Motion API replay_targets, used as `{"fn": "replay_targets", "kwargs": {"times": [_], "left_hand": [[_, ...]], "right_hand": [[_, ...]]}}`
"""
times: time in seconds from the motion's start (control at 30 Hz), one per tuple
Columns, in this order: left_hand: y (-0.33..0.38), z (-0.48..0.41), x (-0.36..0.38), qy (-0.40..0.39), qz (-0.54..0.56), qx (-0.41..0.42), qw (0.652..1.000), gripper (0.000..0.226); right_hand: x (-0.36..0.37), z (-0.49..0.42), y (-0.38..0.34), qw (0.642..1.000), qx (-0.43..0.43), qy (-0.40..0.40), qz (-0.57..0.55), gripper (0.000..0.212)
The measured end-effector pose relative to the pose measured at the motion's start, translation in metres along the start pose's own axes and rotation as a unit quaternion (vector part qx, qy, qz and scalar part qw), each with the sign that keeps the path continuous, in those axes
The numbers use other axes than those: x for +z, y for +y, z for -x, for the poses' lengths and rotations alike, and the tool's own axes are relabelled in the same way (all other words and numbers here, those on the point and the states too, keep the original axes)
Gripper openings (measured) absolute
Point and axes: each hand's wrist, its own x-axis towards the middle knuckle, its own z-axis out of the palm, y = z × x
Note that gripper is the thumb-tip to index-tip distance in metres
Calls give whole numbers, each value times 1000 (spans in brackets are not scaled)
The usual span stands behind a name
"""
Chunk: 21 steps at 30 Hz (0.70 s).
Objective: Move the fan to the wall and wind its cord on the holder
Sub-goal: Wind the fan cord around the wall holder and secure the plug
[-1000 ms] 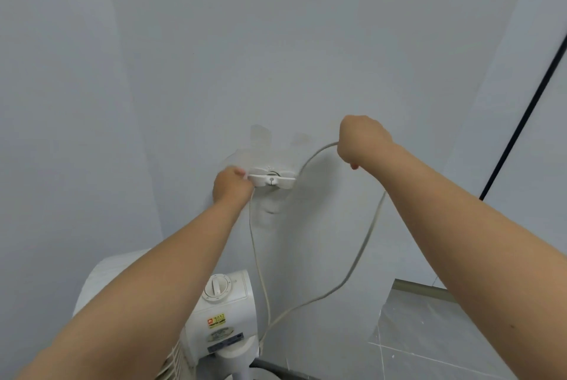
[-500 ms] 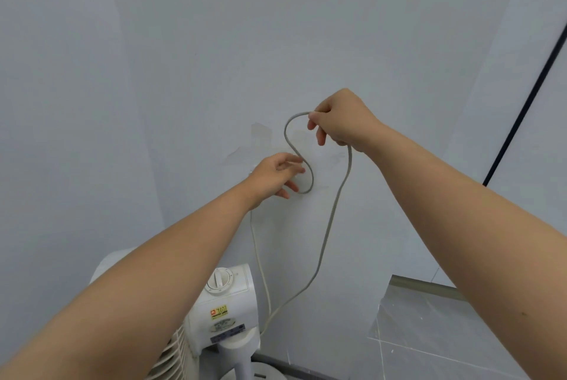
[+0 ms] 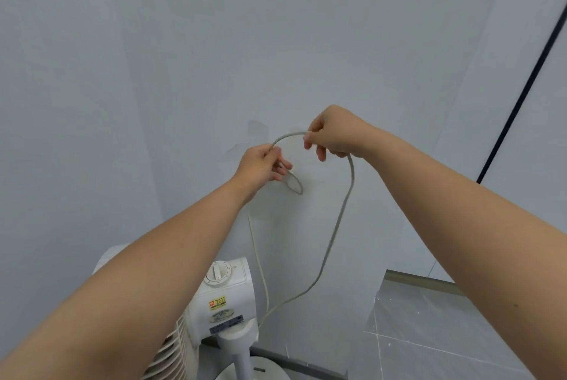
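The white pedestal fan (image 3: 224, 296) stands against the pale wall, its motor housing and timer knob at the bottom centre. Its grey cord (image 3: 336, 235) rises from behind the fan and arches between my hands. My left hand (image 3: 260, 165) pinches the cord in front of the wall holder, which it almost wholly hides. A small loop of cord (image 3: 296, 184) hangs just right of that hand. My right hand (image 3: 333, 134) pinches the cord at the top of the arch, a little above and right of the left hand.
A wall corner runs down on the left. A black vertical strip (image 3: 521, 94) marks the wall at the right. Grey tiled floor (image 3: 435, 333) with a skirting edge lies at the lower right, and the fan's round base (image 3: 245, 375) sits at the bottom.
My right hand came back from the upper right with a bend of cord and lowered slightly. My left hand left the holder's end and took hold of the cord in front of it.
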Motion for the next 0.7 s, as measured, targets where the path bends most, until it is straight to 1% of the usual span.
{"fn": "replay_targets", "kwargs": {"times": [0.07,0.13,0.17,0.2,0.23,0.27,0.3,0.33,0.37,0.4,0.43,0.5,0.53,0.57,0.6,0.7], "left_hand": [[-3,-5,-4,52,13,5,999,32],[-7,-9,-11,94,32,-2,995,33],[-10,-10,-17,108,33,-5,994,34],[-13,-11,-22,114,24,-4,993,34],[-16,-11,-27,112,10,-5,994,34],[-18,-10,-30,105,-6,-7,994,34],[-19,-9,-32,95,-23,-9,995,34],[-20,-8,-33,85,-43,-12,995,34],[-21,-7,-32,74,-65,-14,995,33],[-21,-6,-32,63,-87,-17,994,32],[-20,-5,-33,51,-103,-20,993,31],[-19,-2,-38,15,-114,-31,993,26],[-17,0,-40,-20,-111,-44,993,21],[-16,2,-42,-70,-108,-64,990,14],[-15,6,-43,-128,-114,-89,981,14],[-20,12,-44,-281,-134,-171,935,42]], "right_hand": [[6,0,9,990,20,-7,139,12],[14,3,22,964,49,28,261,8],[17,4,30,954,69,39,290,7],[19,4,39,948,99,33,301,11],[20,4,46,951,134,3,280,20],[22,3,51,960,163,-44,223,30],[25,1,55,971,180,-89,126,40],[28,-1,55,975,189,-115,1,47],[30,0,54,968,184,-113,-129,50],[32,1,51,952,167,-101,-236,48],[34,1,48,935,148,-92,-308,45],[36,-1,39,914,119,-89,-378,41],[36,-2,33,906,108,-86,-400,41],[36,-3,28,896,101,-79,-424,41],[34,-4,23,885,94,-69,-451,41],[28,-7,15,852,78,-33,-516,41]]}}
